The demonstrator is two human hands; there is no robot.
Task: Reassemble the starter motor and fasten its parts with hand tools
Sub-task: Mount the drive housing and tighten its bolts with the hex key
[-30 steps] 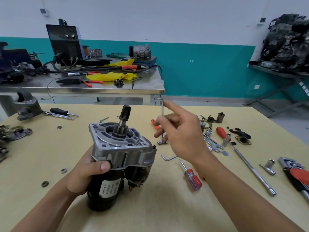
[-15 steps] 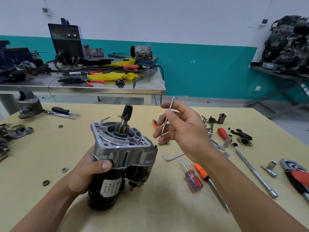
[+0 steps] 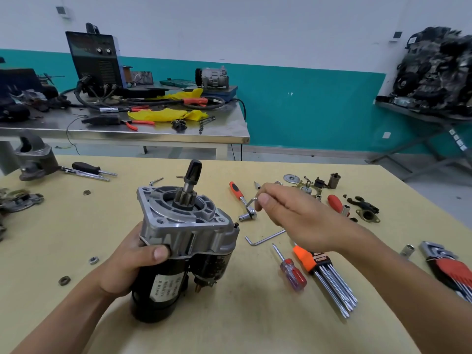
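My left grip (image 3: pixel 125 267) is wrapped round the starter motor (image 3: pixel 186 231). The thumb lies across the front just under the silver nose housing, and the fingers are out of sight behind it. The motor stands on its black end on the bench (image 3: pixel 76 226), toward the near edge and a little left of the middle. It leans slightly, with the pinion (image 3: pixel 184 198) and its black-capped shaft pointing up. A white label (image 3: pixel 166 287) faces me on the black body below my thumb.

My right grip (image 3: pixel 293 218) is narrow: thumb and forefinger pinch a small bent hex key (image 3: pixel 251 202), with the other fingers curled beneath. It hovers above the bench to the right of the motor, clear of the housing. The key hangs over the head of the orange-handled ratchet (image 3: pixel 237 191), which lies on the bench. I cannot tell whether key and ratchet touch.

Below my right wrist a loose hex key (image 3: pixel 265 237) lies flat. Just beside it, nearer the near edge, is a screwdriver (image 3: pixel 292 274) with a red and clear handle. Next to that lies a hex key set (image 3: pixel 329 279) in an orange holder, its long tips pointing to the near edge. A second set (image 3: pixel 452 273) in a red holder sits at the right edge. Small parts are scattered toward the far right corner. A nut (image 3: pixel 93 260) lies left of my left grip, and a darker nut (image 3: pixel 64 280) lies nearer the left edge.
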